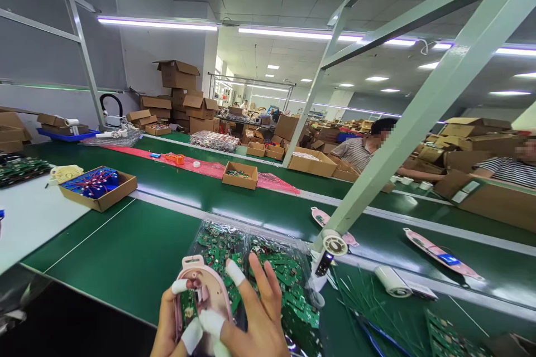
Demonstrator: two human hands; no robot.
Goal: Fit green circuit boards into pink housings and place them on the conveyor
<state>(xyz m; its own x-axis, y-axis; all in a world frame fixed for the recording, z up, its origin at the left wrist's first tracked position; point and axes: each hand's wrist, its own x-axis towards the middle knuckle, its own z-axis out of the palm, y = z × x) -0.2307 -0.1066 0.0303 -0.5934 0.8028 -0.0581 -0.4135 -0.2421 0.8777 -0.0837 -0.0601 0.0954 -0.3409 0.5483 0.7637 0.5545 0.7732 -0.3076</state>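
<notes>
My left hand [166, 315] grips a pink plastic shell [218, 289] with a slotted tab at its top. A small green circuit board [188, 308] sits inside the shell, along its left side. My right hand [262, 321] reaches in from the right, its fingers spread and its thumb at the shell's lower part. White covers wrap several fingertips and thumbs. Whether the right thumb presses on the shell or only hovers cannot be made out. Behind both hands lie clear trays of green circuit boards [288, 279].
Blue-handled pliers [372, 334] and green wires [360, 301] lie at right. Pink shells, one with a blue part [449, 259], rest on the belt beyond. A slanted metal post [397, 150] crosses the right side. A box of blue parts [98, 201] stands left. Two people sit opposite.
</notes>
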